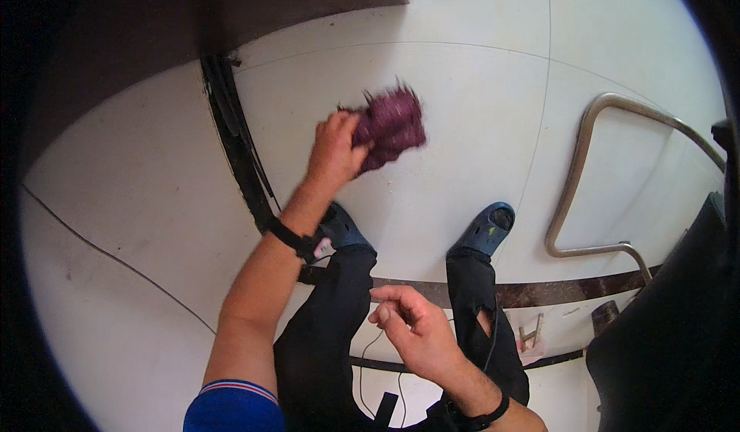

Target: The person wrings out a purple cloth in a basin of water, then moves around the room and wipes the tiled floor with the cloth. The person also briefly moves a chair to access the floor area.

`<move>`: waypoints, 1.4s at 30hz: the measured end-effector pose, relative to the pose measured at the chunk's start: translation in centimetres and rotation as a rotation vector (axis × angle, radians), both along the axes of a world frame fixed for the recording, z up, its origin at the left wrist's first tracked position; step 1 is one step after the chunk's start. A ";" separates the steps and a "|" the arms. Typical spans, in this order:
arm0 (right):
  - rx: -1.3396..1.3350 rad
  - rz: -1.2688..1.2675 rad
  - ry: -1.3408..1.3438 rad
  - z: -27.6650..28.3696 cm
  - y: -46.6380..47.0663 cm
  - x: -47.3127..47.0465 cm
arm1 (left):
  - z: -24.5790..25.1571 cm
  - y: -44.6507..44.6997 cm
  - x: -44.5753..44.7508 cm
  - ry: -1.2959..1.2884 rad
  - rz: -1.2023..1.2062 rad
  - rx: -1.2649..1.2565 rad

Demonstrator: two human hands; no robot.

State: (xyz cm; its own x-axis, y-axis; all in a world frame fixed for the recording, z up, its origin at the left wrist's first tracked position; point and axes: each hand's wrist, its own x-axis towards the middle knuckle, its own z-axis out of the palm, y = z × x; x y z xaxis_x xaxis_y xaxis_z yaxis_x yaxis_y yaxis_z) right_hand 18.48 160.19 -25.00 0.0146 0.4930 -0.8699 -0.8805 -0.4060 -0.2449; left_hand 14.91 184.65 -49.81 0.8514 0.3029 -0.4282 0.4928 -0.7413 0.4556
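Note:
My left hand [335,149] reaches out over the pale floor and grips a folded maroon cloth [393,124] by its left side. Dark fringe-like strands stick out along the cloth's upper edge, and motion blurs its detail. My right hand [419,331] hangs between my knees, its fingers loosely curled and nothing visible in them. Part of the right palm is hidden from this angle. Beneath the hands are my black trousers [324,328], torn at the right knee, and blue clogs [488,227] on my feet.
A bent metal tube frame [569,177] stands on the right beside a large black shape [653,339]. Dark brown furniture [144,33] fills the upper left. A black strip [237,149] runs along the floor at left. Thin cables [363,374] hang below my hands.

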 end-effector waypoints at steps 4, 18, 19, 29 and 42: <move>0.006 0.004 -0.006 0.2 -0.8 0.7 | 0.0 6.6 10.3 0.198 0.074 -0.262; 0.023 0.023 0.097 1.3 -2.8 3.0 | -7.5 3.2 16.0 0.197 -0.060 0.561; 0.035 0.030 0.079 1.5 -2.9 3.0 | -7.8 3.6 16.4 0.273 -0.037 0.576; 0.054 0.000 0.003 0.4 -2.0 2.4 | -5.1 0.2 12.8 0.344 -0.194 0.303; 0.042 -0.103 0.083 1.4 -2.2 2.5 | -0.3 0.3 4.0 0.471 -0.193 -0.265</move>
